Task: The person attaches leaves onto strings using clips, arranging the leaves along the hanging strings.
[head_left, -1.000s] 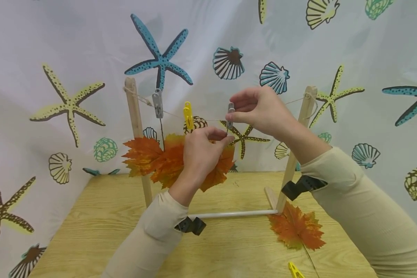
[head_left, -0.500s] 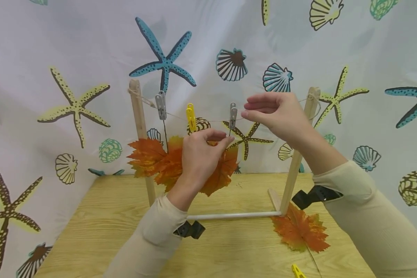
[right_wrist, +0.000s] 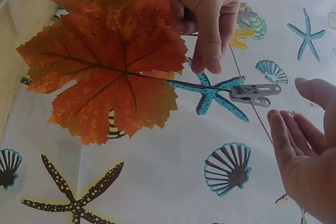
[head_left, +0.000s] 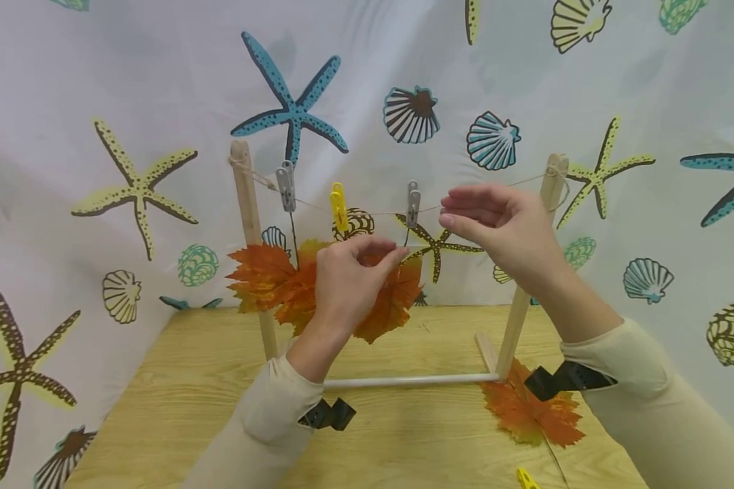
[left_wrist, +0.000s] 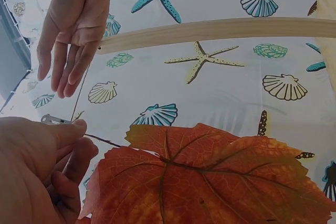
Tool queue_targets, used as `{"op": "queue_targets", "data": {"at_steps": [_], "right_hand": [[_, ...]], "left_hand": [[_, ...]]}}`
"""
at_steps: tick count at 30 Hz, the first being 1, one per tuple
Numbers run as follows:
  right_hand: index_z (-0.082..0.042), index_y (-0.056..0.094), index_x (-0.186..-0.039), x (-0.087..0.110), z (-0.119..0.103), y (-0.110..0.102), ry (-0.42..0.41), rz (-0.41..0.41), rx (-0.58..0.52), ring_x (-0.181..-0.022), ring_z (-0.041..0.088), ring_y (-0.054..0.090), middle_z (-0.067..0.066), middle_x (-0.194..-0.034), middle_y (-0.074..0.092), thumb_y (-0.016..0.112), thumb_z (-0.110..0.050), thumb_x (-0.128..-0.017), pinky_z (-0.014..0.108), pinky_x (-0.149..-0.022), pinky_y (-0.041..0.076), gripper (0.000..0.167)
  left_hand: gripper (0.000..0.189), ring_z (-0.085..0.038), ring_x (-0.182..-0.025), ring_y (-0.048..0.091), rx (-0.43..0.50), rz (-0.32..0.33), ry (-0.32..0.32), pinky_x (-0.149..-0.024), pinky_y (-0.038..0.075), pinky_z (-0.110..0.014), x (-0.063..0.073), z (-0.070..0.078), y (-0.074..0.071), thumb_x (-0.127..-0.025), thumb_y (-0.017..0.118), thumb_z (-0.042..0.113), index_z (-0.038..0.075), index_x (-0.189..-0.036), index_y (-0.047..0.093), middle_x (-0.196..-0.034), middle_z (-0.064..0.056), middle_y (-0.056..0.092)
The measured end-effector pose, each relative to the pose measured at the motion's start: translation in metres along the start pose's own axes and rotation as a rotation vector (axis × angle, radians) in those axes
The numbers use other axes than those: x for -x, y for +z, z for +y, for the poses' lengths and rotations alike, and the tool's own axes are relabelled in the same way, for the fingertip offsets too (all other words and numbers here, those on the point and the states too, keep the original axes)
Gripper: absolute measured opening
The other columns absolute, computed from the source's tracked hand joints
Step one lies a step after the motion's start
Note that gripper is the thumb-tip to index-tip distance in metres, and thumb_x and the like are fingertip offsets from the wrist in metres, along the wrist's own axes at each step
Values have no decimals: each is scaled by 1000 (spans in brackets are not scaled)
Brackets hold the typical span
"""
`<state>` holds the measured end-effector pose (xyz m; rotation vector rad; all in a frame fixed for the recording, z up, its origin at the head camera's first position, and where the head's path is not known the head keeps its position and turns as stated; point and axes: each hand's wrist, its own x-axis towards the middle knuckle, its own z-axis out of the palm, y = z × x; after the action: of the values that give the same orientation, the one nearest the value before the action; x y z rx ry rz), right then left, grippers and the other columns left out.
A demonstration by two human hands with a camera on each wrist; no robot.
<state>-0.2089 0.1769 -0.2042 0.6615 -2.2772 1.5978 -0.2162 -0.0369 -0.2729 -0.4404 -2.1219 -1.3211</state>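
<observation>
A grey clothespin (head_left: 412, 204) hangs on the thin string, clamped on the wire stem (right_wrist: 184, 83) of an orange artificial maple leaf (right_wrist: 105, 66). My left hand (head_left: 351, 275) is just beside that stem, its thumb and fingers apart from it in the right wrist view. To the right of the clothespin, my right hand (head_left: 508, 227) is held in the air with fingers extended and nothing in them. Further left on the string are a yellow clothespin (head_left: 339, 207) and another grey clothespin (head_left: 286, 187). Overlapping orange leaves (head_left: 263, 275) hang below, partly hidden by my left hand.
Two wooden posts (head_left: 247, 197) carry the string, joined low down by a white rod (head_left: 410, 382). On the wooden table (head_left: 177, 407) lie a loose maple leaf (head_left: 532, 407) and a yellow clothespin (head_left: 527, 479). A shell-and-starfish-patterned cloth (head_left: 159, 81) hangs behind.
My right hand has let go of the grey clothespin and moved right and slightly down. The clothespin stays on the string with the leaf stem. My left hand has shifted slightly left.
</observation>
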Motion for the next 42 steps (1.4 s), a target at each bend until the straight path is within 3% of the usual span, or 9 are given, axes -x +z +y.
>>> {"op": "queue_targets", "data": {"at_steps": [11, 17, 23, 29, 34, 42], "right_hand": [[-10, 67, -124, 29, 18, 3, 80, -57, 51, -107, 9, 70, 0, -119, 71, 75, -26, -91, 21, -91, 54, 38], [-9, 66, -127, 46, 25, 11, 111, -106, 60, -108, 13, 71, 6, -125, 69, 75, -23, -91, 23, -90, 56, 39], [-7, 64, -128, 61, 35, 19, 106, -131, 47, -108, 18, 70, 8, -126, 68, 74, -20, -92, 25, -89, 57, 40], [-8, 66, -125, 70, 47, 23, 114, -124, 33, -105, 17, 71, 9, -123, 69, 74, -18, -91, 25, -88, 57, 36], [-7, 67, -123, 73, 55, 25, 102, -121, 15, -103, 17, 72, 10, -121, 70, 75, -16, -91, 26, -87, 58, 35], [-4, 66, -123, 84, 63, 28, 112, -133, -25, -100, 13, 73, 14, -123, 68, 74, -12, -91, 28, -86, 58, 35]], "left_hand": [[22, -12, -74, 71, 21, -78, -49, -69, 57, -29, 12, -3, -3, -84, 81, 32, 12, -93, 81, -87, -1, 78], [20, -11, -75, 70, 21, -154, -83, -69, 57, -29, 17, -9, -2, -85, 81, 33, 15, -93, 81, -85, 2, 78], [21, -11, -74, 70, 13, -181, -88, -67, 57, -28, 23, -15, -2, -86, 80, 33, 14, -94, 81, -86, 2, 78], [20, -10, -75, 69, 17, -210, -144, -65, 56, -27, 28, -20, -1, -85, 79, 35, 16, -93, 81, -86, 4, 77], [19, -9, -74, 68, 16, -213, -136, -66, 56, -28, 33, -22, 1, -84, 81, 35, 17, -92, 81, -84, 5, 77], [15, -11, -63, 65, 92, -281, -184, -59, 55, -30, 43, -26, 6, -87, 79, 30, 17, -94, 80, -79, 3, 75]]}}
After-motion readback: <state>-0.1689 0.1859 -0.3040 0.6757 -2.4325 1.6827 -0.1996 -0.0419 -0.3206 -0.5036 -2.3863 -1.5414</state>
